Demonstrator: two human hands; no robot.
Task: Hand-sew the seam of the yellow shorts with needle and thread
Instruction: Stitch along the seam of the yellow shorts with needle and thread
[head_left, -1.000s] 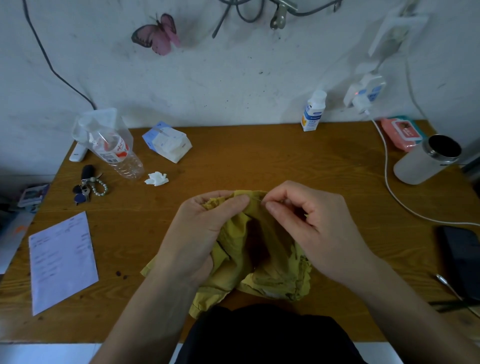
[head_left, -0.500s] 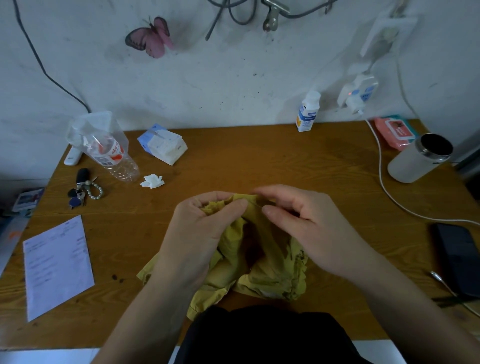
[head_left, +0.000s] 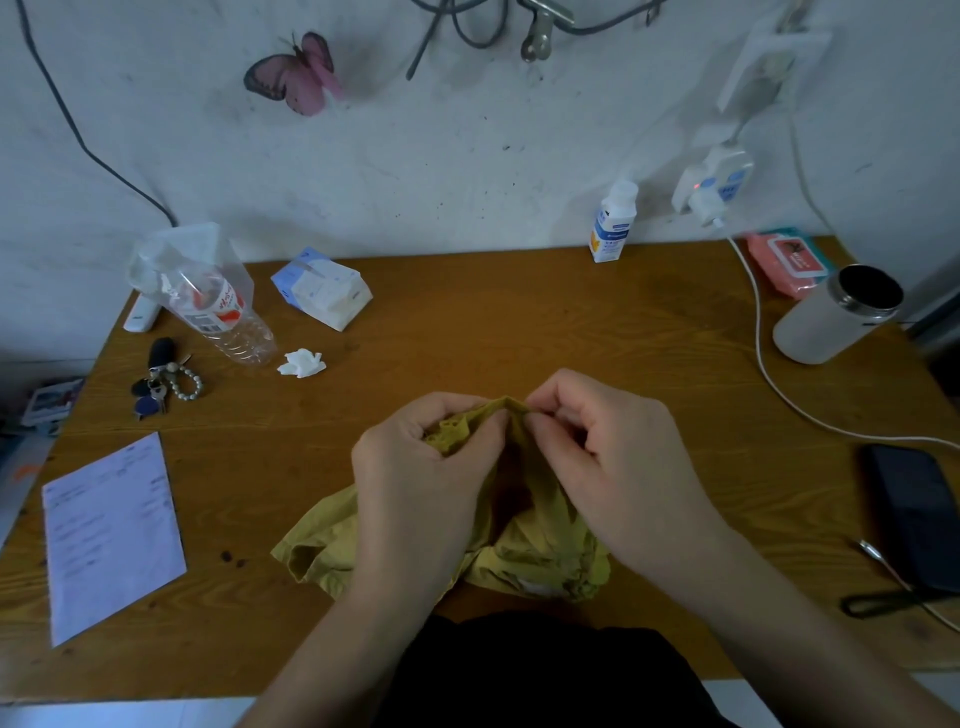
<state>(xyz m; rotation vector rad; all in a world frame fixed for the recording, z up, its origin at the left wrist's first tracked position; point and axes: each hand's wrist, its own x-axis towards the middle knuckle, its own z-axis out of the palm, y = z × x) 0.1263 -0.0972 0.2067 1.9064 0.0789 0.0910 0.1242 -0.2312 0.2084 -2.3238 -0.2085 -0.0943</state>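
Gripping a raised fold of the yellow shorts (head_left: 540, 551), both hands meet over the near middle of the wooden table (head_left: 519, 322). The left hand (head_left: 415, 478) has its fingers curled round a bunch of the cloth, with a frilly edge showing between thumb and forefinger. The right hand (head_left: 608, 467) pinches the top of the same fold between thumb and forefinger, its other fingers curled in behind. The two hands nearly touch at the peak of the fold. The rest of the shorts lies crumpled on the table under the wrists, spreading toward the near edge. A needle or thread is too small to make out.

At the far left a water bottle (head_left: 228, 322) lies inside a clear bag, with a tissue pack (head_left: 324, 293) to its right and a crumpled tissue (head_left: 301, 362) just near of them. A bunch of keys (head_left: 163, 382) lies left of the tissue, and a sheet of paper (head_left: 111, 535) lies at the near left. At the far right stand a small white bottle (head_left: 613, 221) and a flask (head_left: 841, 312), with a white cable (head_left: 763, 364) curving between them. A dark phone (head_left: 914, 514) lies at the right edge.
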